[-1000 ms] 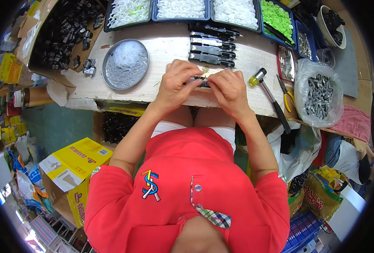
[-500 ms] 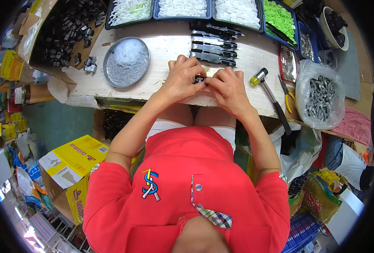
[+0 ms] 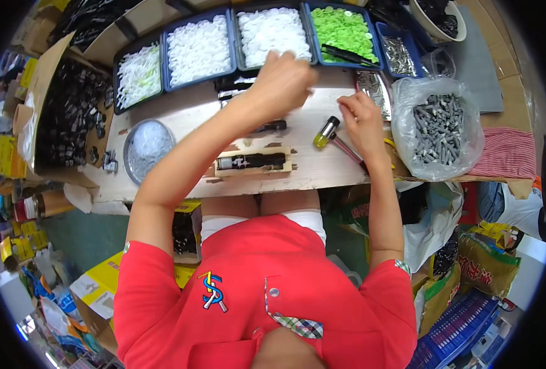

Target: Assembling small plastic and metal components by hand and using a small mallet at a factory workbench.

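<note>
The person in the red shirt is sitting at a pale wooden desk [image 3: 322, 169] and reaching both arms up over it. The left arm is stretching far across the middle, and the left hand [image 3: 282, 83] is sitting at the back of the desk, just in front of a blue tray of white bits [image 3: 273, 31]. Its fingers are curled in, but I cannot tell if they are pinching anything, since the back of the hand is hiding them. The right arm is going straight up the right side. The right hand [image 3: 362, 123] is resting near the desk edge with its fingers bent loosely and holding nothing that I can see. It is just beside a small hammer with a yellow head [image 3: 326, 132].

On the right, a big clear bag of grey metal pins [image 3: 439, 129] is sitting open. Along the back, a tray of green bits [image 3: 344, 27] is standing next to the white ones. A round metal dish [image 3: 147, 147] is lying on the left side of the desk. In the middle, a long black part is lying in a pale wooden holder [image 3: 253, 163], apart from both hands.

Down on the floor at the left, yellow cardboard boxes [image 3: 94, 289] are standing. At the lower right, a blue crate [image 3: 457, 332] and brown printed bags [image 3: 485, 264] are piling up.
</note>
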`<action>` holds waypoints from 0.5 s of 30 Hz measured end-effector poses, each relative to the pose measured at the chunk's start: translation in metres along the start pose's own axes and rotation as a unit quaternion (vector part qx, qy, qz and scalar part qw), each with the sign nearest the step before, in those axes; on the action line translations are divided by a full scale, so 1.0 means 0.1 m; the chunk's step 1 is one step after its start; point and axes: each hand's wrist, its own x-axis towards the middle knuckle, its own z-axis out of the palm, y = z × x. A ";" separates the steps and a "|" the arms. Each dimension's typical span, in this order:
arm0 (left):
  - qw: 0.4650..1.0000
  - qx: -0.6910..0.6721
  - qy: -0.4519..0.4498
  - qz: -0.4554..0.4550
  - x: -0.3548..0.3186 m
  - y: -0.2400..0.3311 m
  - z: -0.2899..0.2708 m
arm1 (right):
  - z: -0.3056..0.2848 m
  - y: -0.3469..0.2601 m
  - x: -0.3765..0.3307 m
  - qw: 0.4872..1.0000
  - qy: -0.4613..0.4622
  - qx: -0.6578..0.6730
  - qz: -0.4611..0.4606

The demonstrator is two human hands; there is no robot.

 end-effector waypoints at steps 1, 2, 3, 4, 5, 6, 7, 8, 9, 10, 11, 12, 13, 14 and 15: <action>1.000 0.028 -0.010 -0.006 0.32 -0.04 0.08 | -0.04 0.15 0.02 0.999 0.007 -0.038 0.012; 0.998 0.058 -0.020 -0.014 0.61 -0.09 0.12 | -0.09 0.25 0.07 0.996 0.001 -0.087 0.025; 0.996 0.088 0.020 0.001 0.85 -0.19 0.22 | -0.11 0.33 0.12 0.990 -0.003 -0.133 0.049; 0.991 0.117 0.060 0.017 1.03 -0.28 0.35 | -0.13 0.41 0.16 0.981 -0.006 -0.179 0.076; 0.991 0.117 0.062 0.019 1.17 -0.34 0.44 | -0.15 0.49 0.20 0.974 -0.014 -0.212 0.072; 0.989 0.143 0.028 0.014 1.27 -0.35 0.49 | -0.13 0.55 0.22 0.974 -0.011 -0.213 0.074; 0.985 0.170 -0.006 0.007 1.35 -0.37 0.54 | -0.11 0.61 0.23 0.964 -0.035 -0.246 0.093; 0.983 0.182 -0.014 0.024 1.40 -0.39 0.58 | -0.10 0.65 0.26 0.952 -0.060 -0.278 0.112; 0.983 0.182 -0.014 0.028 1.44 -0.38 0.59 | -0.08 0.67 0.27 0.951 -0.068 -0.277 0.120; 0.984 0.173 -0.032 0.037 1.47 -0.37 0.60 | -0.07 0.69 0.30 0.951 -0.066 -0.277 0.123; 0.984 0.164 -0.049 0.046 1.50 -0.37 0.60 | -0.08 0.70 0.32 0.949 -0.081 -0.276 0.125; 0.986 0.154 -0.047 0.054 1.50 -0.38 0.58 | -0.08 0.71 0.33 0.948 -0.096 -0.275 0.126; 0.985 0.155 -0.048 0.056 1.50 -0.39 0.57 | -0.10 0.70 0.33 0.949 -0.094 -0.274 0.127; 0.989 0.130 -0.053 0.036 1.50 -0.40 0.55 | -0.12 0.69 0.32 0.950 -0.098 -0.263 0.133; 0.993 0.106 -0.057 0.014 1.50 -0.42 0.53 | -0.14 0.68 0.32 0.952 -0.103 -0.253 0.137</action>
